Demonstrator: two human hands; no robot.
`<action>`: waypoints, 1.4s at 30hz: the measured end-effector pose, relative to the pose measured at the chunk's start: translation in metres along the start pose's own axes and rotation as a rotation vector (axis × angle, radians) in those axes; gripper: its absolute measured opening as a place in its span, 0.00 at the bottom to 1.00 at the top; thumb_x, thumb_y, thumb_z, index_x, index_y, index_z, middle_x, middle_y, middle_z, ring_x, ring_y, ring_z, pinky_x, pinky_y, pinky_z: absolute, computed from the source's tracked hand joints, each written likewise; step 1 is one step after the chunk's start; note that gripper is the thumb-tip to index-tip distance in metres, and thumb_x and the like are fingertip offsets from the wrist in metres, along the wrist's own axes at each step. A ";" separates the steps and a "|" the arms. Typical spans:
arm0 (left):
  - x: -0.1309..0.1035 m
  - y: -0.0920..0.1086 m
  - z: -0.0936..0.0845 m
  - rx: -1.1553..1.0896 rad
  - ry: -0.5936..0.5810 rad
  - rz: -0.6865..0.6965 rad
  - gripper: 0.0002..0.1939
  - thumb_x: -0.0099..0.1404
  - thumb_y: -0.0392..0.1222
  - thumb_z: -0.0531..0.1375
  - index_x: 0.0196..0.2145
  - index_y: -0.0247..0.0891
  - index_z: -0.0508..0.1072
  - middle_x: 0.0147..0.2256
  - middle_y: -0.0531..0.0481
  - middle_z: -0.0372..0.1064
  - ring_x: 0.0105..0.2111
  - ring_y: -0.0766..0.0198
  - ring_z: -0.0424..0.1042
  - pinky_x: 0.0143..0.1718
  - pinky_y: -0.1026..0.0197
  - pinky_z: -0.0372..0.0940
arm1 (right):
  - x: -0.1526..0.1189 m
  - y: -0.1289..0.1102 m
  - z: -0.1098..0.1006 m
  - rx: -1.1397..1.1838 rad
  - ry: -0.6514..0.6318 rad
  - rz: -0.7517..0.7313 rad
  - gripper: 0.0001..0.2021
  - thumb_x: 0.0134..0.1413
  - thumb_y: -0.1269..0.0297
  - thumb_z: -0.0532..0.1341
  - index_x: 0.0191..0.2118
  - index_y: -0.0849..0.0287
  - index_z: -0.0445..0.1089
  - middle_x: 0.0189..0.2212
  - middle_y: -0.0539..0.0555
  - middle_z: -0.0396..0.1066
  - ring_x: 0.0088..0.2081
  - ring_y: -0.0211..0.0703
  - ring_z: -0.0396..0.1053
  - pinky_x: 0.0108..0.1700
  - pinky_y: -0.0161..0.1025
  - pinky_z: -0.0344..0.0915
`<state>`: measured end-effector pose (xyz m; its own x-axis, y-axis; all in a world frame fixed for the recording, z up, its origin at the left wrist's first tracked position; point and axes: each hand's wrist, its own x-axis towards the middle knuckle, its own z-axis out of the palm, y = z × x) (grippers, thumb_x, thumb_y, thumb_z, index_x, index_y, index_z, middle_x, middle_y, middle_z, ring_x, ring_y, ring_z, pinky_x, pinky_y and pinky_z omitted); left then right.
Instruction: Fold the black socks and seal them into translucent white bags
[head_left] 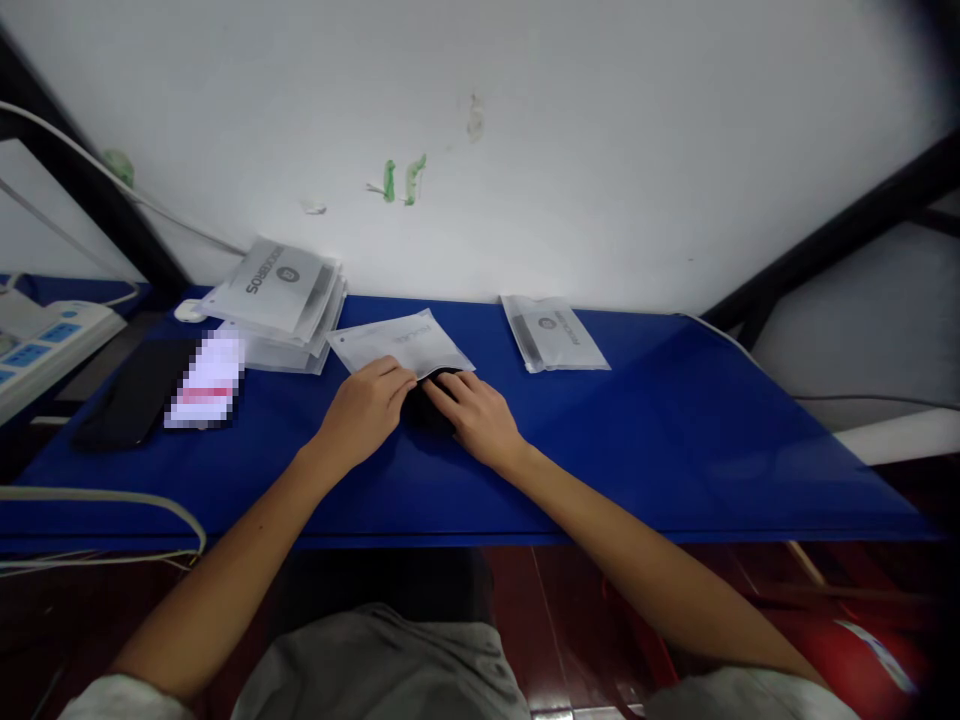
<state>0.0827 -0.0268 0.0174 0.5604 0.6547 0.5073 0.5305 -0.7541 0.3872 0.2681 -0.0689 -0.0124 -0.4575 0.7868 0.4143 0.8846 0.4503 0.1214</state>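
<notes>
A frosted white bag (401, 340) lies on the blue table, its near edge between my two hands. My left hand (367, 405) has its fingers closed on that edge. My right hand (480, 415) rests at the bag's near right side, its fingers bent over a black item (433, 408) at the bag's opening. Part of the black item is hidden by my fingers and the bag. Another frosted bag (556, 335) with printing lies to the right, near the wall. A stack of printed bags (274, 285) sits at the back left.
On the left of the blue table (660, 430) lie a black phone (131, 395) and a pixelated flat item (208, 380). A white case (189, 311) is behind them. A power strip (56, 345) stands at the far left. A cable (112, 495) loops over the front left edge.
</notes>
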 end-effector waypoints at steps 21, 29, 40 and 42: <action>-0.025 -0.006 0.000 0.229 0.209 0.043 0.12 0.69 0.33 0.50 0.38 0.36 0.73 0.34 0.46 0.70 0.37 0.61 0.69 0.41 0.57 0.68 | 0.040 -0.025 0.009 0.021 -0.060 0.156 0.16 0.60 0.76 0.50 0.51 0.61 0.67 0.44 0.61 0.71 0.43 0.50 0.66 0.40 0.44 0.71; -0.021 -0.003 -0.002 0.137 0.222 0.108 0.13 0.68 0.32 0.49 0.40 0.38 0.73 0.36 0.47 0.71 0.38 0.62 0.70 0.43 0.56 0.69 | 0.053 -0.016 0.037 0.200 -0.005 -0.090 0.15 0.61 0.75 0.51 0.50 0.61 0.69 0.48 0.60 0.71 0.50 0.49 0.67 0.54 0.50 0.66; -0.026 -0.009 -0.001 0.158 0.292 0.026 0.11 0.69 0.34 0.51 0.39 0.36 0.73 0.35 0.46 0.71 0.38 0.61 0.70 0.44 0.55 0.69 | 0.076 -0.023 0.048 0.407 0.120 0.405 0.23 0.50 0.76 0.54 0.53 0.65 0.67 0.48 0.64 0.73 0.50 0.53 0.70 0.49 0.48 0.70; -0.026 -0.010 -0.002 0.158 0.305 0.001 0.12 0.69 0.35 0.50 0.39 0.37 0.74 0.35 0.46 0.71 0.38 0.60 0.70 0.44 0.54 0.69 | 0.075 -0.024 0.046 0.391 0.124 0.404 0.23 0.49 0.77 0.53 0.53 0.65 0.67 0.47 0.64 0.73 0.49 0.53 0.71 0.48 0.48 0.70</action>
<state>0.0618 -0.0367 0.0016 0.3576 0.5904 0.7236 0.6354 -0.7216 0.2748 0.2085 -0.0007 -0.0259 -0.0548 0.8840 0.4642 0.8767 0.2651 -0.4013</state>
